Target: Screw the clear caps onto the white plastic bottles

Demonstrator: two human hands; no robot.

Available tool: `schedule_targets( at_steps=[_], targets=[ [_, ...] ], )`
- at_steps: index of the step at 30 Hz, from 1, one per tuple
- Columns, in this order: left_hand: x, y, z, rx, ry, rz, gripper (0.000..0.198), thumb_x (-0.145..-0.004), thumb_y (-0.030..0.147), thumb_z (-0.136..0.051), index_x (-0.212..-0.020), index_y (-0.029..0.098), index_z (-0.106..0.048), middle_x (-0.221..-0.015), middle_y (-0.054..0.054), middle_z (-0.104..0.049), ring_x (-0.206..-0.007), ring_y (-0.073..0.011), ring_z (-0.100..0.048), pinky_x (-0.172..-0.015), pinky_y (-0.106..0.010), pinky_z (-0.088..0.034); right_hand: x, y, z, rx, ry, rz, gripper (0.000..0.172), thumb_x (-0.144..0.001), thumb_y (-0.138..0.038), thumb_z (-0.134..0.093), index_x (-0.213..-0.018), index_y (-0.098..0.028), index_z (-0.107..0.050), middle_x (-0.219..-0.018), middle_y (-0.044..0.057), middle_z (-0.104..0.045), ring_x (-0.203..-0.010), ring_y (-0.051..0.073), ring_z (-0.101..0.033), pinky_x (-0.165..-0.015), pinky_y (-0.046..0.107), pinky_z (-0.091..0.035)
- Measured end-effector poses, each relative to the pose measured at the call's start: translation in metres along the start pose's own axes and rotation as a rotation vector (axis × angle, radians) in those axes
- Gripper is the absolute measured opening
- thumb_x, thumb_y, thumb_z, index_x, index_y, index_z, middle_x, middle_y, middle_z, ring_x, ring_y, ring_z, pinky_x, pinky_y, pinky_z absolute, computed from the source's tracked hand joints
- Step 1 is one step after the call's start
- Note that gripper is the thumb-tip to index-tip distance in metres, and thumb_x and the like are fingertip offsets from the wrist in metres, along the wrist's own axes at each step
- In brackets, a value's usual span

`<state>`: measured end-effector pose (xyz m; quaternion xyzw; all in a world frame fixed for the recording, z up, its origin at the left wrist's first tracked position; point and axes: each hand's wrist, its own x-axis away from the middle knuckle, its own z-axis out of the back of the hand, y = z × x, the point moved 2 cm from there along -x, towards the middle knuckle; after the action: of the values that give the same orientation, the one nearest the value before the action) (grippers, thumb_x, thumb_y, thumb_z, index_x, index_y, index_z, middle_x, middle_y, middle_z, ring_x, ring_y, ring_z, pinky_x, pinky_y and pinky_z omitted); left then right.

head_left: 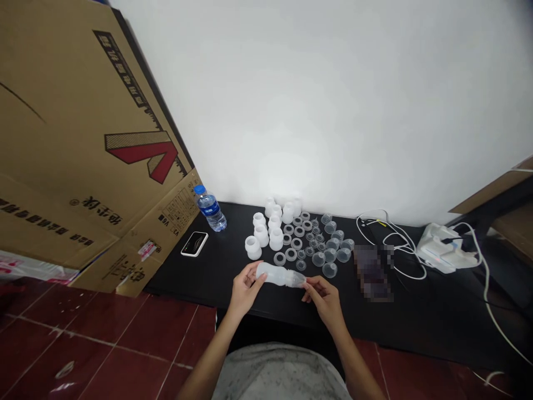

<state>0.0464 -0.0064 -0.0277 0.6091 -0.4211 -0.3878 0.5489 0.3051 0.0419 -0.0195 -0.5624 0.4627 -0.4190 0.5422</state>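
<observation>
Over the near edge of the desk (231,255), a white bottle (273,274) is gripped by the left hand (245,287), its clear cap (296,279) by the right hand (323,296); near the far-left corner, water is held in a blue-capped bottle (210,209).

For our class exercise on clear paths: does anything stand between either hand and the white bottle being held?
Nothing visible does: the left hand holds the bottle by one end, and the right hand touches the clear cap at the other. The standing white bottles are beyond, toward the wall.
</observation>
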Motion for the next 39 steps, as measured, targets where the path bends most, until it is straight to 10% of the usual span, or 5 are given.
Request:
schedule_targets(
  at_steps=[21, 39],
  targets=[
    [0.004, 0.006, -0.001, -0.046, -0.075, -0.021, 0.056, -0.085, 0.05, -0.087, -0.127, 0.017, -0.071, -0.122, -0.016, -0.082, -0.115, -0.0321, -0.08, -0.105, -0.047, -0.064, -0.001, -0.006, 0.0, -0.016, -0.045, -0.026, 0.043, -0.086, -0.061, -0.086, -0.081, -0.02, -0.071, -0.077, 0.008, -0.081, -0.062, 0.023, -0.077, -0.055, 0.03, -0.058],
    [0.009, 0.007, -0.005, -0.103, -0.162, -0.133, 0.054, -0.084, 0.038, -0.09, -0.131, 0.021, -0.07, -0.135, -0.015, -0.076, -0.124, -0.031, -0.075, -0.103, -0.044, -0.063, -0.002, -0.006, 0.003, -0.061, -0.013, 0.025, 0.045, -0.094, -0.057, -0.079, -0.119, -0.021, -0.073, -0.082, 0.005, -0.079, -0.057, 0.018, -0.068, -0.054, 0.029, -0.054]
  ],
)
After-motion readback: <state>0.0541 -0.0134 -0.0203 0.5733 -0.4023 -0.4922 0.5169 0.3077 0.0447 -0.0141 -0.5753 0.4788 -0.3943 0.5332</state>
